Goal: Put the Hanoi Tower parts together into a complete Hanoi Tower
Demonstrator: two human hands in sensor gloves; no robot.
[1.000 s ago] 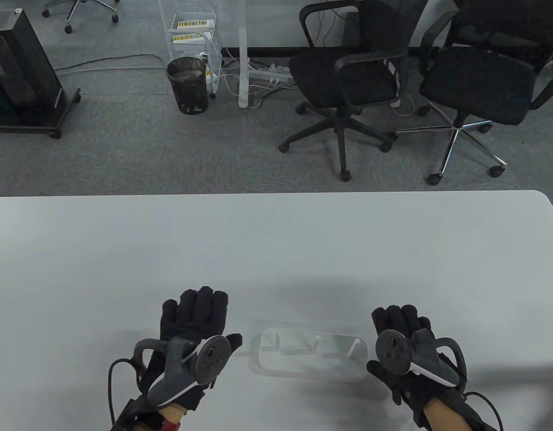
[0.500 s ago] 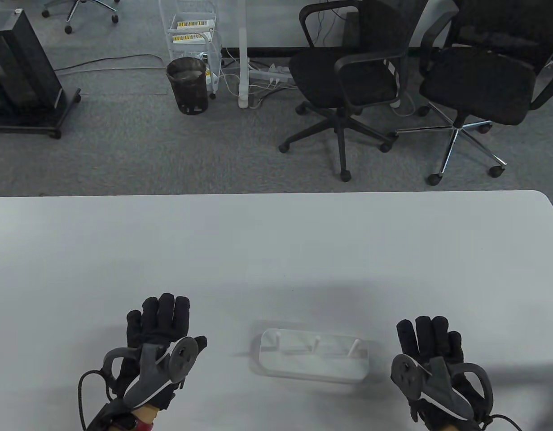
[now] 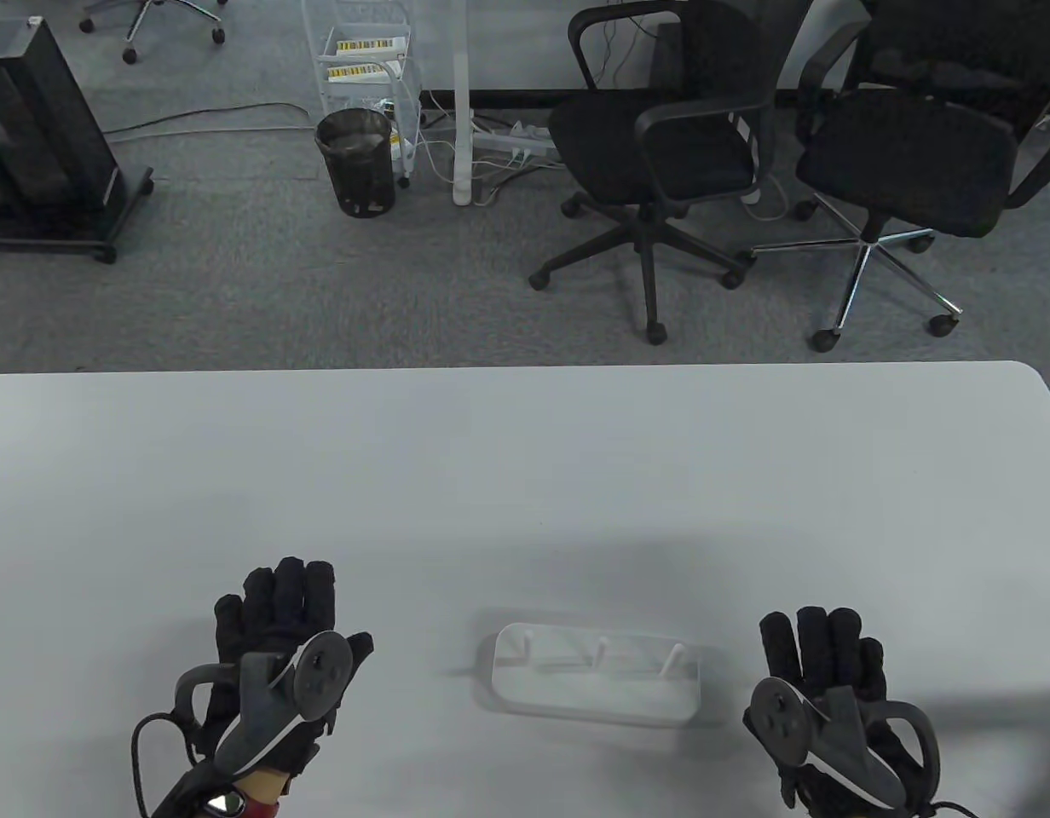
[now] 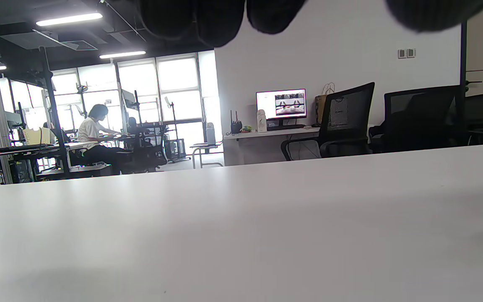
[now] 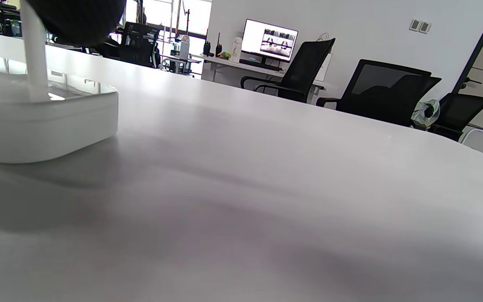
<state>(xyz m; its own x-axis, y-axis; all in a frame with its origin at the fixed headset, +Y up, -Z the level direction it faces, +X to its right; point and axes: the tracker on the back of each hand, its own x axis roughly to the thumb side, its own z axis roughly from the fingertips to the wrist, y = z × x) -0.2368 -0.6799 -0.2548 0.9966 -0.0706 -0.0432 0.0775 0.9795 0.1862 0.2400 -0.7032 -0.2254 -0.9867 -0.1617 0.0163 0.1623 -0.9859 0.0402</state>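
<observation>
A white table [image 3: 525, 477] with a rounded far right corner carries a white base [image 3: 595, 697] near its front edge. Three short white pegs [image 3: 600, 653] stand upright in a row on the base, which lies flat.

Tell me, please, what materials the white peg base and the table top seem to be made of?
The peg base looks like glossy white plastic: rounded moulded edges, and its top mirrors the pegs. The table top seems a matte pale laminate, smooth with soft, dull reflections; what lies underneath cannot be seen.
</observation>
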